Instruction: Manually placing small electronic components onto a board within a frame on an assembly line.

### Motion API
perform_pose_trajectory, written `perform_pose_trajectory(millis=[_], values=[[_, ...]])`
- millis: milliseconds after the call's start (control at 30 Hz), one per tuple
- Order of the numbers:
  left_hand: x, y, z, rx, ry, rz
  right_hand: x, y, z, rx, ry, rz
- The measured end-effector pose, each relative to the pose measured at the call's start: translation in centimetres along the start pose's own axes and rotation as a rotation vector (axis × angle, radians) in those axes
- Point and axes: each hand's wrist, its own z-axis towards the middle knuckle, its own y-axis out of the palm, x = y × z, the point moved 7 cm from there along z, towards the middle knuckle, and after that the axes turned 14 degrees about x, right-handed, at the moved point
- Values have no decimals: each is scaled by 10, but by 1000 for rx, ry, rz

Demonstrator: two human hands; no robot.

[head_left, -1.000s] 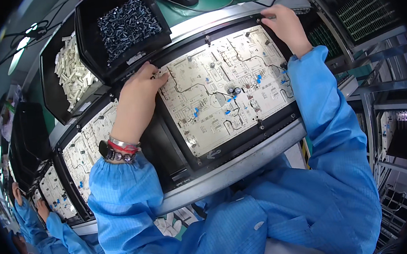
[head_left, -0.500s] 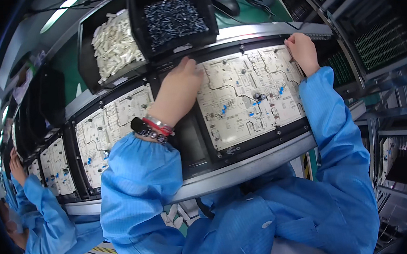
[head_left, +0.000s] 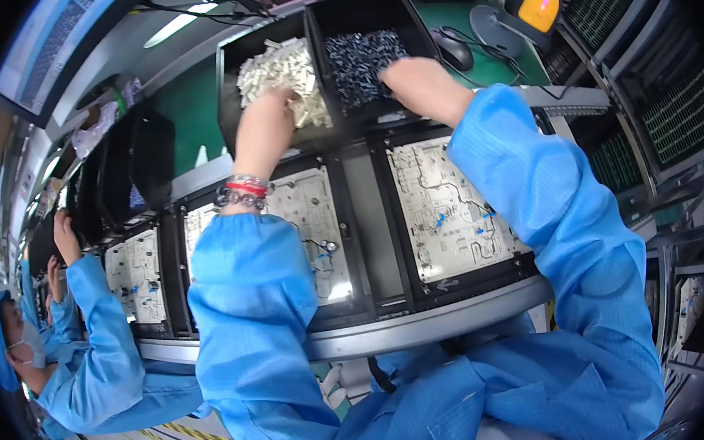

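Head view: where does the left hand (head_left: 265, 132) reach?

Into the left bin (head_left: 228, 89), among pale pieces (head_left: 274, 65), short, blocky and off-white, heaped loosely. Its fingers bend downward but are blurred; one cannot tell whether they grip any.

And the right hand (head_left: 424, 86)?

It is at the right bin (head_left: 369, 12), beside that one and likewise black, deep and straight-walled. Its fingers curl close together at the edge of the dark parts (head_left: 355, 50), a glinting, bluish-black jumble of small slim bits. Whether they hold one cannot be told.

What lies nearer the person?

Two flat, cream-coloured circuit boards in black frames. The left board (head_left: 300, 195) is partly hidden by a blue fabric sleeve (head_left: 250, 286); the right board (head_left: 441, 254), dotted with blue components, is partly covered by the other arm. A smooth grey metal rail (head_left: 433, 306) runs along the near side.

And behind?

A smooth green tabletop (head_left: 194, 121).
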Motion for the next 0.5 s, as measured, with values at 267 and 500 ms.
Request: perform_pose_trajectory(millis=[267,500], values=[[-10,38,-13,12,23,33,-1,-4,-7,66,62,74],[4,40,-10,148,-3,281,-3,-49,-5,317,168,387]])
